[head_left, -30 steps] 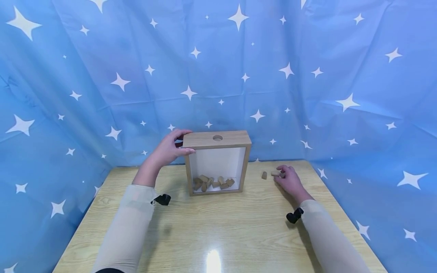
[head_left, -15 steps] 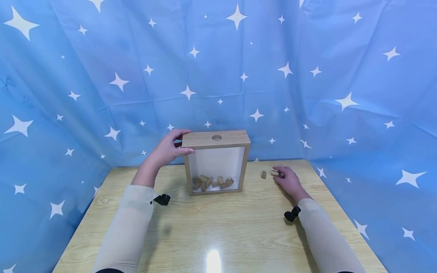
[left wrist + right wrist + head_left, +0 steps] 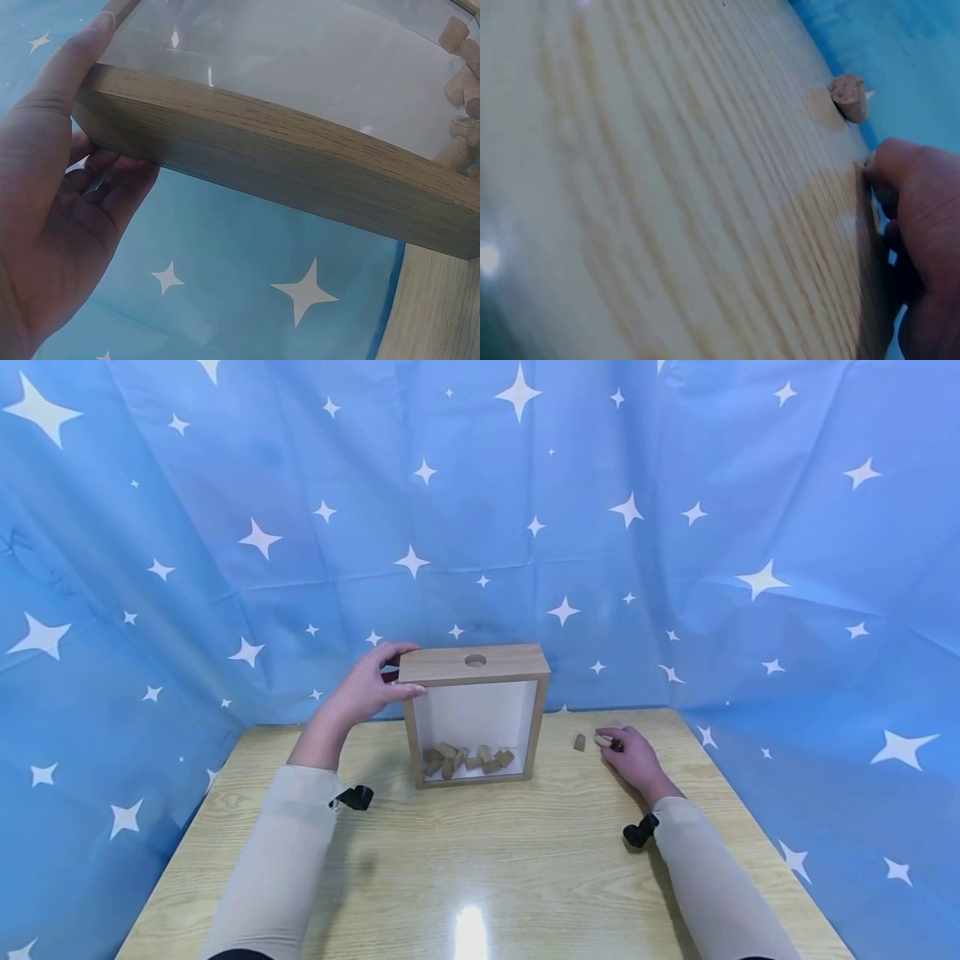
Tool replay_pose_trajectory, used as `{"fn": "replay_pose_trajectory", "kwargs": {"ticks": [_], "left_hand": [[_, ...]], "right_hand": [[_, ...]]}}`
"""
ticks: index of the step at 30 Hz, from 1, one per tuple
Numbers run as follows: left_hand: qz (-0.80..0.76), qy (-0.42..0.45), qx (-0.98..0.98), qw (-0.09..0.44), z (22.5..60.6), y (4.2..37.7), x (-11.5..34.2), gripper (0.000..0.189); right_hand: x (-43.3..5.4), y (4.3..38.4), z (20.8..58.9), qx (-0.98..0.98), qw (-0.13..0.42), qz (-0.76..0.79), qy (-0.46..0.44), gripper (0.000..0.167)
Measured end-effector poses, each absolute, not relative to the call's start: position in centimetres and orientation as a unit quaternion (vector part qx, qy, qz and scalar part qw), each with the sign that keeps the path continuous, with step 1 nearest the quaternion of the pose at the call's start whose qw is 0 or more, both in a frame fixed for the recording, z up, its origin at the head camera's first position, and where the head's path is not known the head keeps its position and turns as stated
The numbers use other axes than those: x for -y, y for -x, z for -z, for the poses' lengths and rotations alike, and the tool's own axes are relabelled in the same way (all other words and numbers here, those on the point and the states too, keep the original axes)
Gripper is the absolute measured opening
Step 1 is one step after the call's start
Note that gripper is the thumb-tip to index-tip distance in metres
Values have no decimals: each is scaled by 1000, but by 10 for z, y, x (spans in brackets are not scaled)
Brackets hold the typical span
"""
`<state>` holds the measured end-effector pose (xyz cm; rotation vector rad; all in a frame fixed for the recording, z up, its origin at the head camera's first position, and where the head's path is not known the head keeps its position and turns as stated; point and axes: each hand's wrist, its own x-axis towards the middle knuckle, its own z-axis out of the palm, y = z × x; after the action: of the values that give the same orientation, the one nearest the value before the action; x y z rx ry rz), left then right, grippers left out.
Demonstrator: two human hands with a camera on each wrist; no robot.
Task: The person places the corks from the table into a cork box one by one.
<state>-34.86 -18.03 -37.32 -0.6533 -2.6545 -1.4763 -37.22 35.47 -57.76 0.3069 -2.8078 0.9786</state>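
Note:
A wooden shadow box with a clear front stands upright on the table, with a round hole in its top. Several corks lie along its bottom inside. My left hand grips the box's upper left corner, thumb on the front and fingers behind, as the left wrist view also shows. To the right of the box, my right hand pinches a cork at the tabletop, mostly covered by the thumb in the right wrist view. A second cork stands just left of that hand.
The light wooden table ends at a blue curtain with white stars, behind and on both sides. Black wrist cameras sit on both wrists. A bright reflection shows near the table's front.
My right hand has shifted slightly left, its fingers closing around the cork. The left hand, the box and the corks inside stay where they were.

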Motion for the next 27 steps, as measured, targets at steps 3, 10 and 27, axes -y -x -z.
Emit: {"fn": "replay_pose_trajectory", "kwargs": {"ticks": [3, 10, 27], "left_hand": [[475, 211, 854, 18, 373, 348, 180, 79], [475, 210, 854, 17, 374, 348, 180, 78], [475, 212, 854, 17, 373, 349, 181, 78]], "right_hand": [[-354, 372, 578, 937, 77, -324, -104, 41], [-355, 371, 580, 934, 88, -329, -104, 41], [-338, 354, 565, 901, 72, -421, -71, 47]]}}
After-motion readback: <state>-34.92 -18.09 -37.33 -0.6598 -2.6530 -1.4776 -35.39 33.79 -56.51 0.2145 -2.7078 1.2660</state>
